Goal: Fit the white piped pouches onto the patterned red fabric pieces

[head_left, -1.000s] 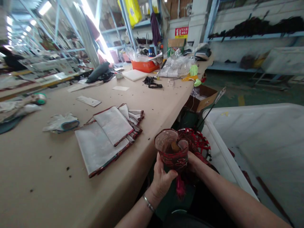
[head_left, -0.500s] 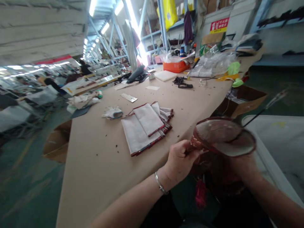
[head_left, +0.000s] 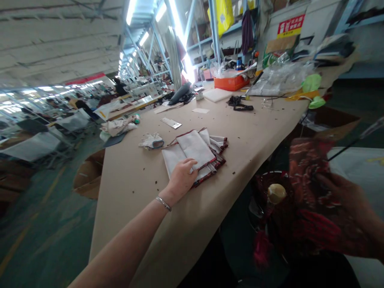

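My left hand (head_left: 181,177), with a silver bangle at the wrist, lies over a stack of white-lined fabric pieces (head_left: 195,147) with dark red edges. Its fingertips touch the upper pieces, and a gap shows between thumb and forefinger. Off the table's right edge, my right hand (head_left: 348,196) grips a red-brown patterned fabric piece (head_left: 309,176), held up and slightly blurred. Below that piece, in shadow, are a round cream-coloured knob or spool (head_left: 276,193) and a pink-red tassel (head_left: 261,248).
A white work glove (head_left: 151,141) and a metal ruler plate (head_left: 171,123) lie left of and behind the stack on the table (head_left: 129,224). Farther back are black scissors-like tools (head_left: 240,104), an orange box (head_left: 229,83) and plastic bags (head_left: 279,78). Cardboard boxes stand at both sides.
My left hand has let go of the red-brown piece and moved left onto the stack. My right hand has moved right with the piece, whose round opening no longer shows.
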Available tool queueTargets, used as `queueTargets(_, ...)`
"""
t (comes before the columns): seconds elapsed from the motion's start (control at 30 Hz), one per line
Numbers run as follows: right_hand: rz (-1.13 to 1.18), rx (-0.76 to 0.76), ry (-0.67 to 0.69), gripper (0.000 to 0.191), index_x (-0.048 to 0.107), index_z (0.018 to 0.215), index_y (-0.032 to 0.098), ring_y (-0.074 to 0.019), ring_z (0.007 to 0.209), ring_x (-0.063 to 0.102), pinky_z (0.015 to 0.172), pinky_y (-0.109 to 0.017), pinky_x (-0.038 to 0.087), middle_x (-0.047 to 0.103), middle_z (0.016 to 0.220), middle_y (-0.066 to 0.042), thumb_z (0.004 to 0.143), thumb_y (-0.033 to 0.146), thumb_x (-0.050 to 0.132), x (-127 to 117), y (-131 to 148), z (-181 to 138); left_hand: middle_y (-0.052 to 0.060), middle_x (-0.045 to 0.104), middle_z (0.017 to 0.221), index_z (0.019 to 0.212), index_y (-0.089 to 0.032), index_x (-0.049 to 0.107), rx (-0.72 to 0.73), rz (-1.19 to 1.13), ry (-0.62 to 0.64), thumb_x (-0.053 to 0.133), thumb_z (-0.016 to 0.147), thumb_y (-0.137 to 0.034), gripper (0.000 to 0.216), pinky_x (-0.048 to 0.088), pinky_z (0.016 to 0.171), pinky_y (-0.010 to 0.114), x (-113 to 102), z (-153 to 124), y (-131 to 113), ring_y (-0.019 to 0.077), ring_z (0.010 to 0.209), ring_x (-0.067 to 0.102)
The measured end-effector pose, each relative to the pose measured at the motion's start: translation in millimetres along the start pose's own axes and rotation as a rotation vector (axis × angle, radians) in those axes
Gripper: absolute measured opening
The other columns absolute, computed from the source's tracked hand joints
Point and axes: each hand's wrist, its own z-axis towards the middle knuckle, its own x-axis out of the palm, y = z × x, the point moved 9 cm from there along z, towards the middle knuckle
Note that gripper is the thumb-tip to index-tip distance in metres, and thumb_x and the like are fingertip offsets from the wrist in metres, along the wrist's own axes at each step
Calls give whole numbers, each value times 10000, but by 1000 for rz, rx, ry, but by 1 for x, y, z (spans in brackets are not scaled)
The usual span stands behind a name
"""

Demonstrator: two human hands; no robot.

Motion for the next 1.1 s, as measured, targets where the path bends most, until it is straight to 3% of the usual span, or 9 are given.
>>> queueTargets(0.13, -187, -13, 253, 425, 635, 1032, 172, -330, 1048, 612, 898, -397, 453, 644, 1112, -185, 759, 477, 523, 72, -55, -7, 62, 668, 1040, 961, -186, 660, 40, 236, 169, 503, 791, -159, 233, 466, 944, 304, 19, 3, -11, 197, 1006, 612)
queueTargets(0.23, -171, -74, 198, 540, 579, 1126, 138, -343, 1099, 579, 963, -429, 419, 599, 1205, -201, 734, 504, 513, 75, -49, -3, 65, 670, 963, 916, -182, 657, 49, 304, 234, 455, 836, -183, 217, 487, 862, 303, 23, 4, -16, 198, 926, 627)
queueTargets(0.33, -1, -128, 51, 463, 582, 1127, 178, -268, 962, 635, 862, -381, 476, 647, 1129, -138, 763, 453, 502, 37, 12, -9, 73, 661, 943, 925, -172, 639, 60, 337, 267, 452, 863, -235, 207, 484, 819, 300, 21, 2, -21, 202, 901, 628)
queueTargets(0.47, 72, -397, -20, 276, 626, 1057, 228, -170, 822, 632, 733, -282, 479, 678, 980, -81, 854, 373, 509, -3, 137, -52, 88, 655, 933, 953, -156, 614, 69, 412, 317, 405, 893, -213, 224, 481, 771, 292, 19, 1, -27, 201, 879, 639)
queueTargets(0.53, 159, -671, 18, 210, 626, 1027, 239, -163, 913, 621, 804, -283, 482, 660, 1013, -56, 883, 321, 497, -5, 196, -86, 97, 660, 891, 910, -146, 619, 58, 419, 327, 379, 894, -174, 242, 484, 711, 295, 20, 3, -25, 208, 825, 652)
queueTargets(0.63, 240, -1017, 177, 164, 610, 1006, 230, -153, 986, 591, 876, -292, 479, 629, 1053, -46, 913, 245, 476, 19, 256, -131, 114, 664, 845, 879, -130, 624, 34, 432, 321, 373, 877, -122, 250, 478, 656, 298, 20, 8, -21, 228, 796, 664)
queueTargets(0.73, 124, -1167, 294, 180, 612, 1011, 204, -169, 1018, 552, 911, -314, 466, 616, 1054, -59, 914, 197, 461, 61, 294, -149, 117, 666, 846, 884, -130, 620, 14, 447, 289, 379, 874, -117, 242, 467, 626, 300, 9, 11, -23, 240, 791, 667)
queueTargets(0.9, -175, -1169, 265, 309, 584, 1154, 152, -249, 1125, 463, 987, -411, 402, 570, 1168, -106, 856, 227, 553, 122, 340, -143, 55, 654, 903, 900, -188, 597, 62, 420, 154, 413, 892, -189, 184, 430, 597, 282, -30, -1, -53, 204, 779, 642)
queueTargets(1.1, -358, -1141, 342, 215, 608, 1033, 162, -238, 991, 543, 865, -358, 447, 613, 1044, -98, 846, 167, 504, 153, 344, -140, 26, 621, 825, 825, -205, 571, 113, 391, 92, 434, 874, -172, 149, 408, 615, 283, -58, -29, -79, 183, 744, 597)
